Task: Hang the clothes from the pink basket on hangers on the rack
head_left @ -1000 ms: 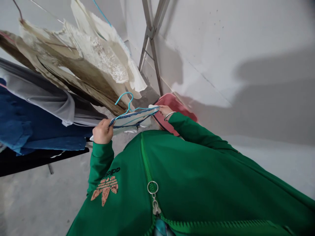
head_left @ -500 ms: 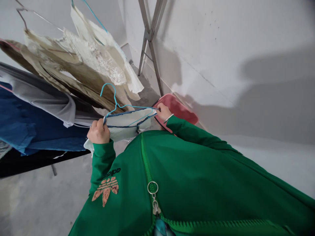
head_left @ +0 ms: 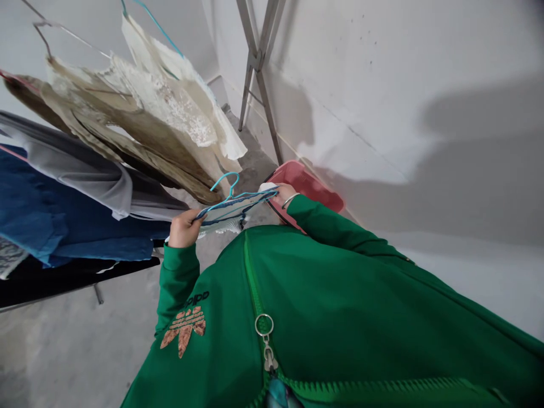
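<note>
A blue wire clothes hanger (head_left: 233, 205) stretches between my two hands, its hook pointing up and away from me. My left hand (head_left: 182, 229) grips its left end, and my right hand (head_left: 285, 194) holds its right end. A pale garment (head_left: 225, 222) hangs on the hanger, mostly bunched beneath it and partly hidden by the wire and my hands. Just past my right hand lies a red plastic basket (head_left: 306, 184), its lower part hidden by my green sleeve (head_left: 327, 224).
Left of my hands, a beige lace garment (head_left: 144, 107), a grey top (head_left: 72, 164) and a blue garment (head_left: 63, 218) hang on a rack. A metal stand (head_left: 258, 62) stands against the white wall (head_left: 369, 73). Below lies a concrete floor (head_left: 63, 345).
The hanger's hook has dropped and swung right since the earlier frames. My left hand has moved in toward my right, and the pale garment now looks narrower and more bunched.
</note>
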Demonstrator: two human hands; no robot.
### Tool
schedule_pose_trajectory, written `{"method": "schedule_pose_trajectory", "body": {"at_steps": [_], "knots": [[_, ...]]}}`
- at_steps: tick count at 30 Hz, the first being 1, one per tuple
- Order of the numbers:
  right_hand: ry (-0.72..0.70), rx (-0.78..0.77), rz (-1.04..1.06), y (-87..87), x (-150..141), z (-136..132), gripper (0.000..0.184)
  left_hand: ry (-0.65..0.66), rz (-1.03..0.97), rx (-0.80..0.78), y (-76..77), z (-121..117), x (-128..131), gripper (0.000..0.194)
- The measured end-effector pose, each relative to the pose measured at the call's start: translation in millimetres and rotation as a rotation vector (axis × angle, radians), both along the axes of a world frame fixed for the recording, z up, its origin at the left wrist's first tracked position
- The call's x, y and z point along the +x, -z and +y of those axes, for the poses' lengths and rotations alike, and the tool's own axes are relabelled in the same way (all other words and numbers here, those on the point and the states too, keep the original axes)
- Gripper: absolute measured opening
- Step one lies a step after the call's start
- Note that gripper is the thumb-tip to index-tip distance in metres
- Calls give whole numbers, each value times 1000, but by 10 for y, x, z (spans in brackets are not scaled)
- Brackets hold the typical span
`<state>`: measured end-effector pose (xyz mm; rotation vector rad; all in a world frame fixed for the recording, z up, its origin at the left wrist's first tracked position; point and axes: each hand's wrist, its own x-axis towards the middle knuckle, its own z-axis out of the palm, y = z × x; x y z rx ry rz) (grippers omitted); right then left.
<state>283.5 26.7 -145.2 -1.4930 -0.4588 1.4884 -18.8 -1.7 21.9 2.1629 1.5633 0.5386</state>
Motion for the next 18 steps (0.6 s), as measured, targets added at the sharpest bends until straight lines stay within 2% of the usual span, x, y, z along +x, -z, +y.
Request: {"method": "schedule_pose_trajectory", "body": {"at_steps": [3, 7, 10, 14, 16, 18], "knots": [[112, 5, 55, 30, -14, 40, 12, -20, -99, -59, -38, -25, 64, 30], [242, 0, 58, 114, -41, 82, 11, -54, -135, -103, -52, -18, 63, 31], [311, -1, 16, 189, -40, 99, 9, -106, -66, -41, -25, 4, 19, 30], [347, 15, -77, 282, 15, 73, 5, -229, 128, 97, 17, 11, 16, 23], [342, 29, -114, 327, 51, 48, 5, -259, 130, 145, 34, 5, 42, 23], [323, 41, -125, 375, 75, 29, 7, -250, 48, 160, 48, 2, 68, 24]]}}
